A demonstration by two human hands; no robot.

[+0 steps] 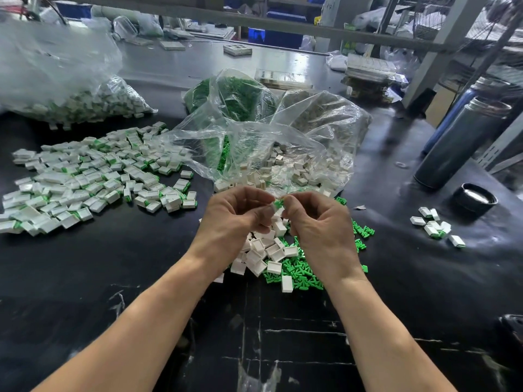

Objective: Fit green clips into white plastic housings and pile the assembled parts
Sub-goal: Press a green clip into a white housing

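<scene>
From the head camera I see both hands raised together at the centre of the frame, above the black table. My left hand has its fingers curled inward, thumb and fingertips meeting at a small white housing that is mostly hidden between the two hands. My right hand pinches a green clip between thumb and forefinger, right at the tip of the left hand's fingers; I cannot tell whether the clip is already seated in the housing.

Directly below the hands lies a loose heap of empty white housings, and just to its right and lower edge a scatter of loose green clips. At middle left of the frame spreads the wide pile of assembled parts, white with green showing at their ends. A few more assembled pieces sit at middle right, near a black round lid.

Behind the hands, an open clear bag holds housings and clips. At upper left a second clear bag is full of white parts. A bag of green clips stands at upper centre.
</scene>
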